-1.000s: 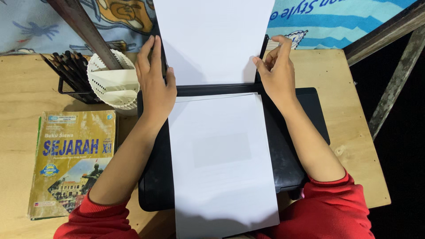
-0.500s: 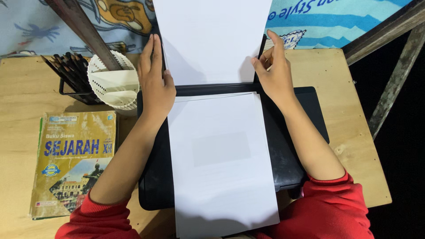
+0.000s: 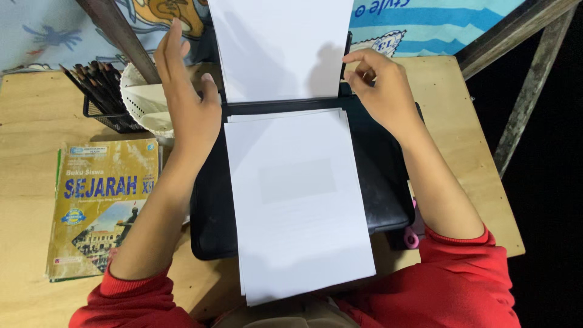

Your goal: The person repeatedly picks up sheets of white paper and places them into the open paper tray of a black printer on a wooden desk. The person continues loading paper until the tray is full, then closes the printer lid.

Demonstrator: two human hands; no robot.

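Beside upright paper (image 3: 279, 45), both hands (image 3: 188, 103) (image 3: 379, 85) hover over printer (image 3: 209, 206)

A worn rectangular yellow-green textbook (image 3: 103, 209) with blue lettering and a statue picture on its cover lies flat on the wooden bench (image 3: 36, 121), left of the black printer (image 3: 209, 225); no packages, signs or screens show
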